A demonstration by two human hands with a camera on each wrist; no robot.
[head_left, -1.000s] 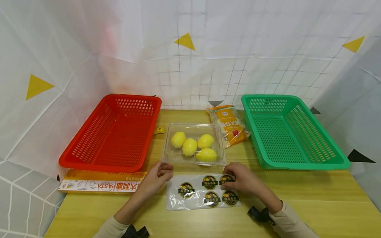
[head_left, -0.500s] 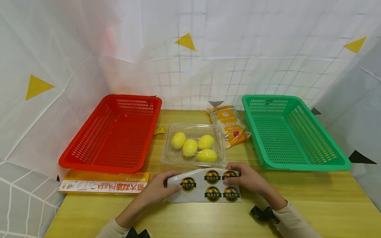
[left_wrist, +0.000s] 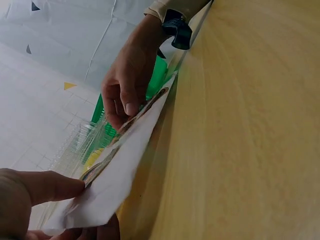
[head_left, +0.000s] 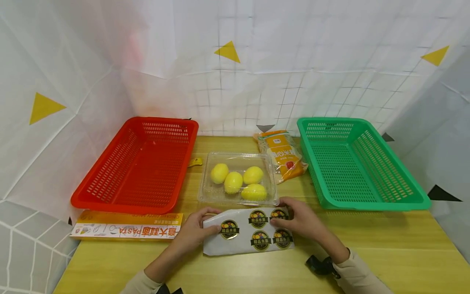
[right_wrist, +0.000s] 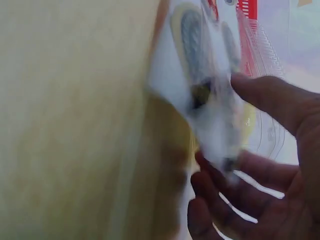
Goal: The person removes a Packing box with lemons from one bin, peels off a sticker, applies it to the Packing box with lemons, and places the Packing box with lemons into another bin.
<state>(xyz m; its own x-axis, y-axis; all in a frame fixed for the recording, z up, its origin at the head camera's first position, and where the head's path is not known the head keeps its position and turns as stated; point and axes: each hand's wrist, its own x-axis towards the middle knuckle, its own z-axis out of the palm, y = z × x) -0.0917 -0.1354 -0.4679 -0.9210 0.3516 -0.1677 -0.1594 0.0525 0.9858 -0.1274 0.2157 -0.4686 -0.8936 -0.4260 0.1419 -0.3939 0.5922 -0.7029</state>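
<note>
Both hands hold one item: a white rectangular sheet of round black-and-yellow stickers (head_left: pixel 249 235), low in the centre of the head view, lifted at its far edge off the light wooden table (head_left: pixel 367 253). The left hand (head_left: pixel 194 232) pinches the sheet's left end, thumb on top and fingers beneath — the left wrist view confirms this. The right hand (head_left: pixel 299 222) grips the right end, fingers curled over the top edge beside the upper right sticker; the right wrist view is blurred but shows the sheet between thumb and fingers.

Just above the sheet stands a clear plastic clamshell box (head_left: pixel 238 197) with four yellow lemons (head_left: pixel 235 181) inside. A red perforated plastic basket (head_left: pixel 137 163) fills the left middle of the frame, a green perforated plastic basket (head_left: pixel 361 161) the right middle. An orange packet of noodles (head_left: pixel 284 155) lies between box and green basket; a flat orange pasta box (head_left: pixel 126 226) lies lower left.

Judgement: the sheet is being readied for peeling. The next move calls for one hand to steady the backing — the other to lift a sticker's edge.
</note>
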